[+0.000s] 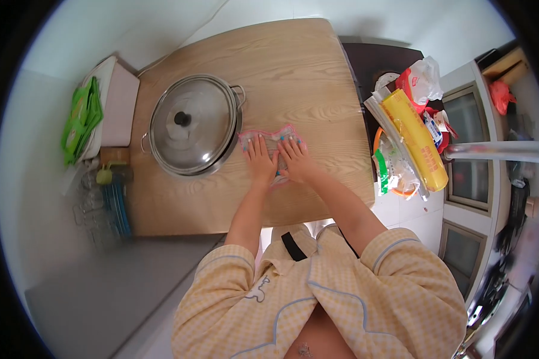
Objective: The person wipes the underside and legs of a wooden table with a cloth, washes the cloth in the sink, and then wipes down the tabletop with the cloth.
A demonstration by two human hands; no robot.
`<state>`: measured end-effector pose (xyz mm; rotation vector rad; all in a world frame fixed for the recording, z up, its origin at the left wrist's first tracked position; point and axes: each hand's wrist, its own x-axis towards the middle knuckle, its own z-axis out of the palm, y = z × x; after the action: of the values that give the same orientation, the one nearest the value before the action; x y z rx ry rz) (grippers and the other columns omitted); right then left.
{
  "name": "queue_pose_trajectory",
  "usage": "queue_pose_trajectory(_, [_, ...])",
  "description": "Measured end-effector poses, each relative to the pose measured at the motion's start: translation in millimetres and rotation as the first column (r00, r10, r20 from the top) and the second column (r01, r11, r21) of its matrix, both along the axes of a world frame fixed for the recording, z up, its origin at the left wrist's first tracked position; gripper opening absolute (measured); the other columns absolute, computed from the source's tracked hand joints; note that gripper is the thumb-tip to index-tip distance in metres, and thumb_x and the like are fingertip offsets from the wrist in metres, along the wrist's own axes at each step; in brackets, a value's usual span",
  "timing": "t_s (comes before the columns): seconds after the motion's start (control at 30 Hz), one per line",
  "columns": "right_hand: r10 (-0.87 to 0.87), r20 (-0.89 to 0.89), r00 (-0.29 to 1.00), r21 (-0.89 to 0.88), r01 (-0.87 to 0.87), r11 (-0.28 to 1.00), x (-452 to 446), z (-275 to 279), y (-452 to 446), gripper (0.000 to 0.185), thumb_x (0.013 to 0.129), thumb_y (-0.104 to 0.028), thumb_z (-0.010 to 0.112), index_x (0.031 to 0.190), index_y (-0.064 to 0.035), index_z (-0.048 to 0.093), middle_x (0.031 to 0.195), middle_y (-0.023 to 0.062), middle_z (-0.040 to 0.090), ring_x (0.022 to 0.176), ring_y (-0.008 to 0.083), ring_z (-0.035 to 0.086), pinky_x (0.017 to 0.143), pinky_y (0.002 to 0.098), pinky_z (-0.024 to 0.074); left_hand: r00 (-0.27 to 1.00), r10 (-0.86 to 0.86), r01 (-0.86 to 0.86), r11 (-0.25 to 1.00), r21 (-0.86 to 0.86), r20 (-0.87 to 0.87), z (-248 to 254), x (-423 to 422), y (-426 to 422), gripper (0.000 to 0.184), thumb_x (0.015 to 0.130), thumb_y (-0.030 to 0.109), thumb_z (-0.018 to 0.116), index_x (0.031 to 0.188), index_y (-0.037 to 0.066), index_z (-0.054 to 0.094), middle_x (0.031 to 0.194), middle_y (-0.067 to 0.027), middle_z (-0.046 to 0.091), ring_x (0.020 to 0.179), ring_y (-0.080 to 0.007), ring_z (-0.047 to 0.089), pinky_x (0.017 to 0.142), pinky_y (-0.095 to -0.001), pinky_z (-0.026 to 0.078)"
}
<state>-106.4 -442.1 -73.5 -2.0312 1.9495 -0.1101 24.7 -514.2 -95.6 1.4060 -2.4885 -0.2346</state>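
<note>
Your pink-edged cloth [272, 145] lies on the wooden table [293, 78], its far edge running roughly 9 to 3 o'clock; its long axis can't be told under your hands. It sits beneath your left hand [261, 164] and right hand [298, 164], both open and flat, fingers toward 12 and 11. The lidded pan [193, 134] stands nearby at its 10 o'clock.

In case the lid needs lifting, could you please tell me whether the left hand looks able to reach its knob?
Probably yes: the left hand lies on the cloth beside the pot, and nothing appears to block its way to the knob.
</note>
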Motion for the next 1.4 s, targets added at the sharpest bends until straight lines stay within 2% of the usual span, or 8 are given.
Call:
queue_pose_trajectory(0.43, [0.233, 0.035, 0.972, -0.055, -0.231, 0.971, 12.5, -0.6, 153.1, 0.087, 0.074, -0.046, 0.058, 0.139, -0.0031, 0.018, 0.143, 0.0194, 0.020, 0.132, 0.0376, 0.018, 0.105, 0.0530, 0.0131, 0.971, 0.221, -0.219, 0.975, -0.029, 0.091, 5.7, 26.9, 186.6, 0.067, 0.085, 0.043, 0.046, 0.134, 0.001, 0.030, 0.139, -0.0135, 0.030, 0.127, -0.0329, 0.028, 0.104, -0.0488, 0.018])
queue_pose_trajectory(0.73, [0.238, 0.154, 0.959, -0.141, -0.217, 0.966, 6.9, -5.8, 172.8, 0.076, 0.076, -0.035, 0.059, 0.138, -0.0080, 0.023, 0.142, 0.0169, 0.025, 0.131, 0.0353, 0.022, 0.104, 0.0517, 0.0173, 0.959, 0.256, -0.264, 0.963, 0.052, 0.122, 1.4, 26.0, 212.0, 0.071, 0.084, 0.045, 0.046, 0.137, 0.002, 0.024, 0.144, -0.0142, 0.020, 0.131, -0.0341, 0.021, 0.104, -0.0517, 0.014])
queue_pose_trajectory(0.97, [0.154, 0.225, 0.962, -0.112, -0.132, 0.985, 5.2, 0.4, 153.8, 0.072, 0.078, -0.030, 0.058, 0.136, -0.0053, 0.025, 0.141, 0.0196, 0.024, 0.131, 0.0363, 0.021, 0.104, 0.0529, 0.0172, 0.937, 0.330, -0.340, 0.937, 0.080, 0.115, 4.7, 9.2, 170.4, 0.074, 0.084, 0.044, 0.046, 0.136, -0.002, 0.022, 0.144, -0.0177, 0.016, 0.130, -0.0387, 0.019, 0.103, -0.0550, 0.013])
queue_pose_trajectory(1.07, [0.018, 0.121, 0.992, -0.106, -0.005, 0.994, -12.4, 6.3, 124.8, 0.073, 0.077, -0.031, 0.059, 0.136, -0.0053, 0.025, 0.140, 0.0200, 0.024, 0.131, 0.0369, 0.021, 0.104, 0.0535, 0.0157, 0.948, 0.285, -0.294, 0.955, 0.050, 0.141, 9.1, 4.3, 138.6, 0.074, 0.084, 0.043, 0.046, 0.136, -0.003, 0.022, 0.144, -0.0184, 0.017, 0.130, -0.0392, 0.019, 0.104, -0.0545, 0.012])
queue_pose_trajectory(1.17, [-0.254, 0.113, 0.960, -0.170, 0.271, 0.947, -34.4, 4.6, 95.3, 0.075, 0.077, -0.037, 0.057, 0.136, -0.0040, 0.025, 0.142, 0.0195, 0.020, 0.131, 0.0382, 0.018, 0.104, 0.0562, 0.0130, 0.962, 0.216, -0.220, 0.976, 0.005, 0.165, 11.9, 1.1, 98.2, 0.074, 0.084, 0.044, 0.046, 0.136, -0.003, 0.023, 0.144, -0.0183, 0.018, 0.129, -0.0389, 0.020, 0.104, -0.0533, 0.013])
queue_pose_trajectory(1.27, [-0.302, 0.071, 0.951, -0.075, 0.307, 0.949, -47.3, -1.6, 81.3, 0.081, 0.079, -0.044, 0.054, 0.139, -0.0031, 0.017, 0.145, 0.0196, 0.013, 0.134, 0.0370, 0.011, 0.104, 0.0570, 0.0080, 0.980, 0.131, -0.127, 0.991, -0.037, 0.151, 10.0, -2.7, 49.7, 0.073, 0.083, 0.045, 0.047, 0.135, -0.002, 0.025, 0.143, -0.0179, 0.021, 0.128, -0.0380, 0.023, 0.104, -0.0519, 0.015])
queue_pose_trajectory(1.33, [-0.257, 0.007, 0.966, 0.175, 0.252, 0.952, -48.3, 11.0, 78.3, 0.083, 0.082, -0.048, 0.049, 0.140, -0.0032, 0.010, 0.146, 0.0184, 0.005, 0.135, 0.0358, 0.005, 0.104, 0.0574, 0.0036, 0.989, 0.073, -0.068, 0.997, -0.047, 0.129, 8.9, -10.8, 10.8, 0.073, 0.082, 0.045, 0.048, 0.135, -0.001, 0.027, 0.142, -0.0175, 0.023, 0.127, -0.0372, 0.026, 0.104, -0.0513, 0.017])
queue_pose_trajectory(1.4, [-0.269, 0.008, 0.963, 0.249, 0.259, 0.933, -51.0, 14.6, 73.7, 0.086, 0.082, -0.050, 0.049, 0.141, -0.0046, 0.006, 0.146, 0.0175, 0.002, 0.135, 0.0361, 0.002, 0.105, 0.0563, 0.0017, 0.994, 0.034, -0.027, 0.997, -0.068, 0.107, 7.7, -21.3, -28.4, 0.072, 0.082, 0.045, 0.048, 0.134, -0.001, 0.028, 0.142, -0.0166, 0.024, 0.127, -0.0361, 0.028, 0.104, -0.0497, 0.018])
